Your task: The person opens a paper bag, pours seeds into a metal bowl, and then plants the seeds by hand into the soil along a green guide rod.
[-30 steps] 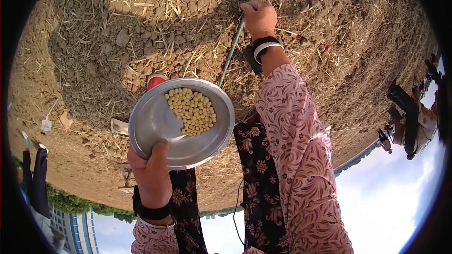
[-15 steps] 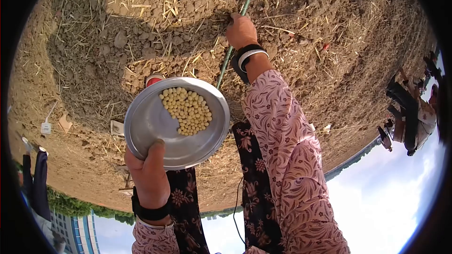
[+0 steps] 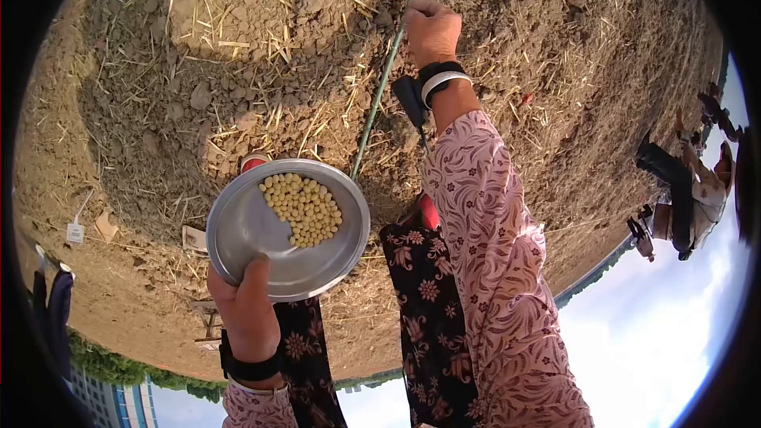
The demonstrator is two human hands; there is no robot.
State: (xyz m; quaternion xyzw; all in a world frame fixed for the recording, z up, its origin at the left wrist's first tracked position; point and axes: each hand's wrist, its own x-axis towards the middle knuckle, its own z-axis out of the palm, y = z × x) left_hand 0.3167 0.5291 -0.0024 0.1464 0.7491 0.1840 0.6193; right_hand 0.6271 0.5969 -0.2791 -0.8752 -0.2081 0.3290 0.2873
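My left hand (image 3: 247, 313) grips the near rim of a round metal bowl (image 3: 238, 218), thumb inside and fingers hidden underneath. Pale yellow beans (image 3: 305, 208), probably soybeans, are heaped toward the bowl's far right side. Over the soil, my right hand (image 3: 434, 32) is closed, its fingertips curled down beside a thin green pole (image 3: 388, 59). Whether those fingers touch the pole or pinch something small is hidden. A dark object (image 3: 408, 99) hangs by my right wrist, below a black band and a white band.
Cloddy soil (image 3: 158, 103) with scattered straw surrounds me. Red shoes (image 3: 428, 210) show beneath the bowl and my right sleeve. A thin string (image 3: 579, 224) runs across the field, with a white tag (image 3: 75, 232) at left. Other people (image 3: 686, 190) are at the right and left edges.
My right hand has moved up and slightly right in view, staying close to the green pole. The bowl has shifted a little left and down, still in my left hand.
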